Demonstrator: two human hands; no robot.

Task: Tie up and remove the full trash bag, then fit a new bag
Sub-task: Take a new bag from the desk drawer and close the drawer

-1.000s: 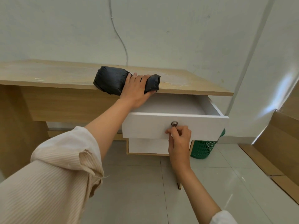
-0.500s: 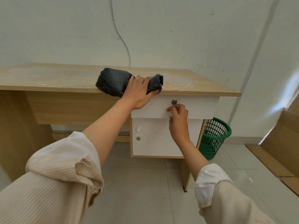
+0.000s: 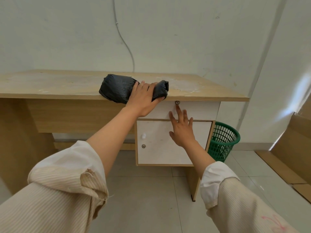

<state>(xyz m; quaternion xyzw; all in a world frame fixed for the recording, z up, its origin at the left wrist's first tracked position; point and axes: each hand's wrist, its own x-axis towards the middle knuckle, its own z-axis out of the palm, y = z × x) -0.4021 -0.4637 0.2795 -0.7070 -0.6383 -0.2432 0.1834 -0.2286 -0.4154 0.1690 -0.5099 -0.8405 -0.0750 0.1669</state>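
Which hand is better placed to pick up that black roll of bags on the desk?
The left hand: it already grips the black roll of bags at the desk edge. The right hand is open in front of the shut drawer, holding nothing, lower down.

drawer [image 3: 193, 109] shut, bin [image 3: 222, 140] mouth open
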